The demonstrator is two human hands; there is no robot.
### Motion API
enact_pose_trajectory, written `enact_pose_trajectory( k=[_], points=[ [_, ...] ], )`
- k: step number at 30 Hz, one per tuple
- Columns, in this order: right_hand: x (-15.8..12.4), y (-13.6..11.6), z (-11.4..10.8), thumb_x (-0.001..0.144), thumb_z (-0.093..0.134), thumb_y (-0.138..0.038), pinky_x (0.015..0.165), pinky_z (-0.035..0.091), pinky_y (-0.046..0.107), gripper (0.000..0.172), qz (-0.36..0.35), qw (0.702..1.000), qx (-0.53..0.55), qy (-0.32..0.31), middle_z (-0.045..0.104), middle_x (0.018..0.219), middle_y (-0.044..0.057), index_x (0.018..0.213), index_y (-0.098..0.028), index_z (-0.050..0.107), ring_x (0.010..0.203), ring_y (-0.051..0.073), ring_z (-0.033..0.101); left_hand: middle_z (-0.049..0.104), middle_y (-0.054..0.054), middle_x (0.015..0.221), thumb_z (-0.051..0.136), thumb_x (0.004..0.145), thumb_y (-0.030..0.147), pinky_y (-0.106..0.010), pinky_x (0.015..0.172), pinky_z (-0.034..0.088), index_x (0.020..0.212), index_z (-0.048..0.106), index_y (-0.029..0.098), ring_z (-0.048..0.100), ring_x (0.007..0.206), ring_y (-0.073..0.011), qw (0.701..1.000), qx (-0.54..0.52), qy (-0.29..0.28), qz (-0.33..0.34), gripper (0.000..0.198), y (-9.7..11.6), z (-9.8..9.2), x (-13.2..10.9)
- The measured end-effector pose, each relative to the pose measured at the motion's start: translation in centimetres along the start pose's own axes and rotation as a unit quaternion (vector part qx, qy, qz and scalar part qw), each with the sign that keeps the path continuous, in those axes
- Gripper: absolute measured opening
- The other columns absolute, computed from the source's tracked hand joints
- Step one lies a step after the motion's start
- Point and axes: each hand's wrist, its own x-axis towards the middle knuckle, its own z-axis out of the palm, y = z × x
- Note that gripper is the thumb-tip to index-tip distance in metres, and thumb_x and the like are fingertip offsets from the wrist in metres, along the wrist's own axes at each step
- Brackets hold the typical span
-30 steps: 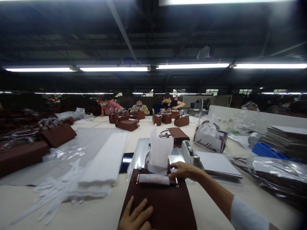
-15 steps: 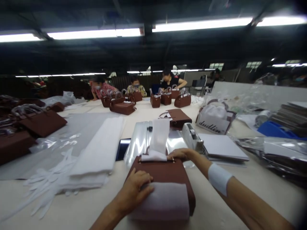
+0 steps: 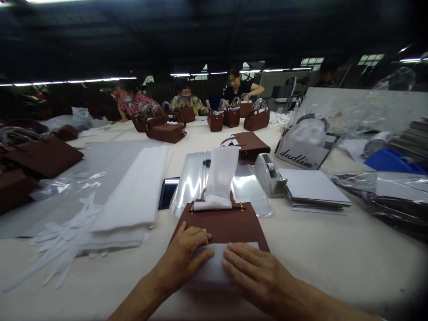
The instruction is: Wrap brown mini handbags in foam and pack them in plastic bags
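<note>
A brown handbag point(image 3: 224, 224) lies in front of me, its top toward the tape dispenser. White foam sheet point(image 3: 210, 269) covers the near part of the bag. My left hand point(image 3: 189, 249) rests on the bag and the foam's left edge, fingers loosely spread. Laid flat on the foam, my right hand point(image 3: 254, 269) has its fingers stretched out side by side. White padding point(image 3: 212, 203) wraps the bag's handle base, and a white strip point(image 3: 222, 169) stands up from it. The bag's near end is hidden by my hands and the foam.
Clear plastic sleeves point(image 3: 190, 178) and a tape dispenser point(image 3: 269, 176) lie beyond the bag. Stacked foam sheets point(image 3: 130, 200) are at left, white cards point(image 3: 314, 189) at right. Several brown handbags point(image 3: 167, 129) stand farther back, near other people point(image 3: 239, 89).
My right hand has left the bag's upper right corner and come down onto the foam sheet. My left hand stays in about the same place. The view has tilted down.
</note>
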Motion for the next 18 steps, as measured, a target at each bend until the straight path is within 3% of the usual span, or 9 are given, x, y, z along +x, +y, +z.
enact_pose_trajectory(
  k=[2, 4, 7, 9, 10, 12, 13, 15, 18],
  points=[
    [-0.6, 0.3, 1.9, 0.082, 0.052, -0.024, 0.087, 0.051, 0.036, 0.026, 0.008, 1.000, -0.010, 0.027, 0.064, 0.104, 0.011, 0.099, -0.006, 0.061, 0.098, 0.024, 0.058, 0.065, 0.000, 0.086, 0.053, 0.079, 0.026, -0.034, 0.087, 0.045, 0.084, 0.059, 0.021, 0.060, 0.083, -0.0157, 1.000, -0.008, -0.001, 0.011, 0.009, -0.2, -1.1, 1.3],
    [-0.8, 1.0, 3.0, 0.083, 0.050, -0.024, 0.083, 0.053, 0.035, 0.025, 0.000, 0.998, -0.021, 0.064, 0.065, 0.100, 0.010, 0.096, -0.007, 0.063, 0.094, 0.024, 0.060, 0.064, -0.002, 0.089, 0.051, 0.081, 0.034, -0.028, 0.079, 0.048, 0.092, 0.057, 0.020, 0.060, 0.084, -0.0153, 0.998, -0.001, 0.057, 0.022, 0.018, -0.4, -3.1, 4.2],
    [-0.7, 1.7, 3.4, 0.084, 0.043, -0.013, 0.081, 0.053, 0.030, 0.022, 0.006, 0.993, -0.031, 0.112, 0.067, 0.094, 0.007, 0.091, -0.009, 0.064, 0.088, 0.020, 0.062, 0.051, -0.011, 0.122, 0.054, 0.077, 0.046, -0.043, 0.096, 0.036, 0.112, 0.049, 0.015, 0.046, 0.114, -0.0248, 0.972, 0.093, 0.205, 0.074, 0.046, -0.5, -6.3, 11.7],
    [-0.5, 1.8, 3.3, 0.083, 0.042, -0.009, 0.079, 0.053, 0.028, 0.023, 0.018, 0.990, -0.028, 0.135, 0.068, 0.090, 0.006, 0.087, -0.010, 0.064, 0.085, 0.018, 0.063, 0.034, -0.016, 0.137, 0.056, 0.072, 0.055, -0.059, 0.099, 0.019, 0.124, 0.039, 0.014, 0.025, 0.128, -0.0342, 0.961, 0.165, 0.202, 0.095, 0.069, -0.6, -7.8, 17.4],
    [-0.4, 1.8, 3.3, 0.083, 0.041, -0.008, 0.079, 0.053, 0.027, 0.023, 0.023, 0.989, -0.027, 0.147, 0.068, 0.089, 0.005, 0.086, -0.011, 0.064, 0.084, 0.018, 0.063, 0.034, -0.017, 0.136, 0.057, 0.069, 0.058, -0.064, 0.097, 0.013, 0.127, 0.037, 0.013, 0.024, 0.127, -0.0370, 0.961, 0.190, 0.172, 0.102, 0.076, -0.7, -8.2, 20.1],
    [-0.2, 1.8, 3.4, 0.084, 0.041, -0.009, 0.078, 0.053, 0.027, 0.023, 0.034, 0.985, -0.021, 0.167, 0.068, 0.087, 0.004, 0.085, -0.012, 0.064, 0.081, 0.017, 0.063, 0.056, -0.014, 0.113, 0.055, 0.071, 0.059, -0.061, 0.094, 0.020, 0.113, 0.050, 0.011, 0.046, 0.109, -0.0332, 0.967, 0.212, 0.078, 0.116, 0.064, -0.6, -8.5, 23.9],
    [-0.2, 1.9, 3.4, 0.084, 0.041, -0.009, 0.077, 0.053, 0.026, 0.023, 0.044, 0.984, -0.017, 0.174, 0.068, 0.085, 0.004, 0.084, -0.012, 0.064, 0.080, 0.017, 0.063, 0.062, -0.009, 0.092, 0.053, 0.073, 0.058, -0.053, 0.091, 0.030, 0.099, 0.058, 0.010, 0.054, 0.092, -0.0267, 0.969, 0.214, 0.033, 0.121, 0.055, -0.5, -8.4, 25.0],
    [-0.1, 1.9, 3.5, 0.083, 0.041, -0.008, 0.077, 0.052, 0.025, 0.023, 0.059, 0.982, -0.006, 0.177, 0.068, 0.083, 0.004, 0.082, -0.012, 0.063, 0.078, 0.016, 0.062, 0.050, 0.001, 0.058, 0.049, 0.078, 0.053, -0.030, 0.071, 0.040, 0.069, 0.058, 0.010, 0.049, 0.060, -0.0121, 0.967, 0.209, -0.015, 0.145, 0.045, 0.1, -8.2, 25.3],
    [-0.3, 1.9, 3.5, 0.082, 0.042, -0.010, 0.077, 0.052, 0.026, 0.021, 0.066, 0.985, 0.012, 0.161, 0.067, 0.083, 0.005, 0.084, -0.011, 0.063, 0.079, 0.016, 0.061, 0.029, 0.006, 0.049, 0.047, 0.084, 0.042, -0.019, 0.051, 0.027, 0.055, 0.046, 0.013, 0.030, 0.047, -0.0054, 0.954, 0.199, 0.006, 0.225, 0.040, 1.5, -7.8, 21.9]
  ],
)
